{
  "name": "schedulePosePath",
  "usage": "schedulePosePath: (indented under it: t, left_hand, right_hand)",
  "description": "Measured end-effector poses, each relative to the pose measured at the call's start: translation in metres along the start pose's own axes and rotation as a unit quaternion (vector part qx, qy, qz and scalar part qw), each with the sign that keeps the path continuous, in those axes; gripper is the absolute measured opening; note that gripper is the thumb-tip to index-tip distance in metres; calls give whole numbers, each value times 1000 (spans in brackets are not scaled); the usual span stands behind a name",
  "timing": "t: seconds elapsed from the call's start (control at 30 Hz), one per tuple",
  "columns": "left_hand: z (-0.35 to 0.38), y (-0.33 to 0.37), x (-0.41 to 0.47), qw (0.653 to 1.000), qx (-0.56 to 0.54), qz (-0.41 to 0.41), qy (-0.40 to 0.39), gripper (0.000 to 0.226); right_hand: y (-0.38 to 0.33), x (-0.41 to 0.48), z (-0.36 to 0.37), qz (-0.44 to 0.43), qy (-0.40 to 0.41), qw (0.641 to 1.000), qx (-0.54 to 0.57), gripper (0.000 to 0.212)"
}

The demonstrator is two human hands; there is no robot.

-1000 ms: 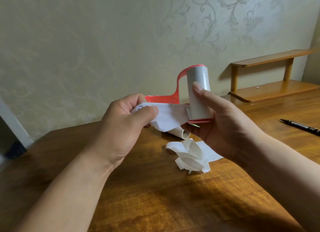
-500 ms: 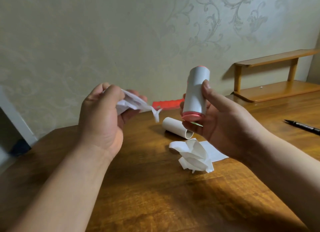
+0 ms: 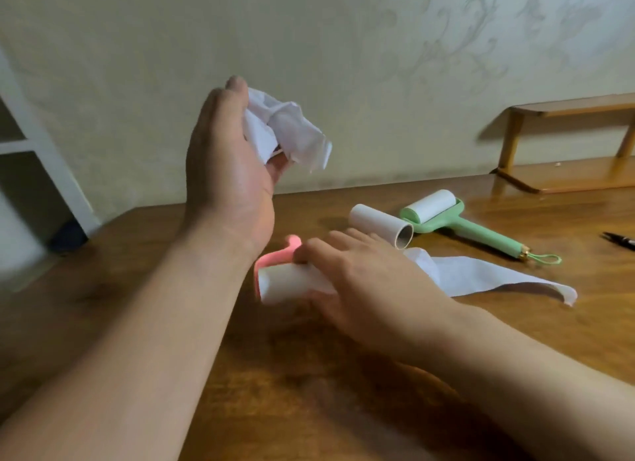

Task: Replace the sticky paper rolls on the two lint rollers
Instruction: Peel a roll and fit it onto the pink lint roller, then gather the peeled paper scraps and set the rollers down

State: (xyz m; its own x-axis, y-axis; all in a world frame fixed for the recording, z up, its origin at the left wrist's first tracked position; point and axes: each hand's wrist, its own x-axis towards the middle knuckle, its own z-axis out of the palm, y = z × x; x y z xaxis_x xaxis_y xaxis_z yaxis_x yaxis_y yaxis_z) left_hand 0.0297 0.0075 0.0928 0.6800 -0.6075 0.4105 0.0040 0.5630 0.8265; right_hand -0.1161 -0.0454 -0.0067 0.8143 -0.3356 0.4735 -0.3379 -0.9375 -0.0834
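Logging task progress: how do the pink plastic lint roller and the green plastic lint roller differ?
The pink plastic lint roller is gripped by the right hand, near the viewer; the green plastic lint roller lies untouched farther back. The pink one's handle is mostly hidden; the green one's shows fully. Both carry white paper rolls.

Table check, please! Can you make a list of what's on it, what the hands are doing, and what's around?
Surface: wooden table, glossy brown.
Job's things: pink lint roller, blurred, down near the table; green lint roller lying flat, white roll fitted; loose roll lying beside it.
Clutter: crumpled paper; long peeled sheet on the table; pen at the right edge.
Hands: left hand grips the crumpled paper, raised; right hand holds the pink lint roller.
Cables: nothing seen.
Surroundings: patterned wall; wooden shelf at the far right.
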Motion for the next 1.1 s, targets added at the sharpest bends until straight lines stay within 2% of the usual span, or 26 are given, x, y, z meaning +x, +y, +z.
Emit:
schedulePosePath:
  t: [0.07, 0.2, 0.3, 0.37, 0.43, 0.5, 0.53, 0.6, 0.67, 0.7, 0.77, 0.8, 0.83, 0.9, 0.97, 1.03, 1.1]
  left_hand:
    - [4, -6, -3, 1000, 4, -8, -26, 25]
    - [6, -20, -11, 994, 41, -51, -82, 38]
    - [5, -28, -13, 989, 79, -72, -106, 42]
    - [3, -32, -12, 987, 93, -75, -111, 44]
    - [2, -35, -10, 985, 111, -73, -112, 42]
    - [1, -37, -9, 984, 128, -66, -109, 41]
    - [0, -39, -10, 981, 142, -59, -115, 39]
    - [1, -41, -12, 973, 166, -55, -153, 34]
    - [5, -46, -18, 964, 150, -69, -207, 32]
    - [7, -49, -23, 960, 142, -80, -228, 34]
    - [10, -55, -30, 947, 171, -82, -260, 43]
    - [11, -58, -32, 934, 223, -63, -271, 45]
    - [11, -60, -34, 914, 292, -36, -279, 43]
    - [10, -64, -38, 852, 437, 18, -289, 29]
    - [10, -66, -42, 802, 522, 43, -287, 13]
    - [10, -67, -47, 760, 561, 29, -327, 27]
    - [9, -71, -53, 693, 611, 44, -380, 40]
  right_hand:
    - [1, 1, 10, -2, -24, 1000, 4, 43]
    - [8, -1, 17, 7, -28, 999, 27, 51]
    - [6, -1, 17, 11, -26, 999, 25, 75]
    - [8, -2, 9, 19, -2, 999, 43, 78]
    - [11, -4, -3, 22, 69, 993, 88, 55]
    - [19, -7, -14, 49, 193, 969, 149, 25]
    - [24, -9, -21, 79, 251, 949, 173, 19]
    - [36, -12, -36, 141, 313, 914, 218, 28]
    - [50, -14, -51, 184, 246, 918, 250, 43]
    - [56, -15, -55, 186, 197, 926, 262, 42]
    - [68, -14, -59, 176, 133, 941, 258, 22]
    - [74, -15, -61, 170, 123, 948, 238, 19]
    - [82, -16, -63, 162, 119, 955, 219, 22]
    - [97, -20, -71, 159, 83, 971, 158, 24]
    - [104, -22, -75, 181, -36, 979, 81, 19]
    - [100, -24, -70, 205, -175, 962, 41, 8]
    - [93, -24, -59, 193, -253, 948, 12, 32]
